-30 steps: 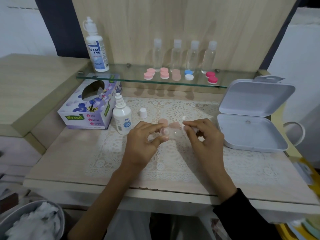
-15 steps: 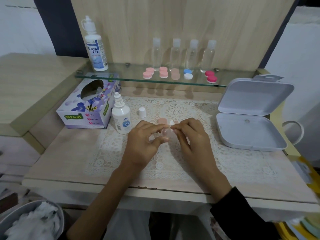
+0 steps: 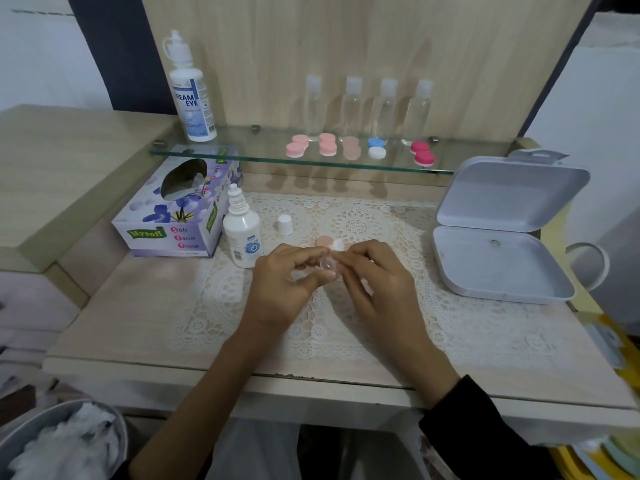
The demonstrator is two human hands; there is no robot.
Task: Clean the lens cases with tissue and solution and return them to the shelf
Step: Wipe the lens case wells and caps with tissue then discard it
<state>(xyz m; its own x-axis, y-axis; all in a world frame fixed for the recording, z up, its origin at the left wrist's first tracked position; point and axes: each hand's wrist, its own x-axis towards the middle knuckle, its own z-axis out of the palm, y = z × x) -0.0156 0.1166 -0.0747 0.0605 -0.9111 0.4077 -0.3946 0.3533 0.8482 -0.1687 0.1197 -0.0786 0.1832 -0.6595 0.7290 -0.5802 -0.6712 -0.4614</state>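
Note:
Over the lace mat my left hand [image 3: 287, 282] pinches a small clear lens case [image 3: 328, 266] between thumb and fingers. My right hand [image 3: 375, 275] pinches a bit of white tissue [image 3: 337, 244] against the top of that case. A peach cap [image 3: 323, 241] lies on the mat just behind the hands. On the glass shelf [image 3: 242, 157] several closed lens cases sit in a row: pink ones [image 3: 296, 147], a peach one [image 3: 351, 148], a blue-and-white one [image 3: 376, 148] and a red one [image 3: 421, 153].
An uncapped small solution bottle [image 3: 241, 230] stands left of the hands, its white cap [image 3: 285, 224] beside it. A tissue box [image 3: 180, 213] is further left, an open white box [image 3: 502, 237] at right. A large solution bottle [image 3: 189, 91] and several clear bottles [image 3: 351, 109] stand on the shelf. A bin of used tissue [image 3: 62, 441] is at lower left.
My right hand has come in from the right with the tissue and now meets the case that my left hand holds. The left hand has barely moved.

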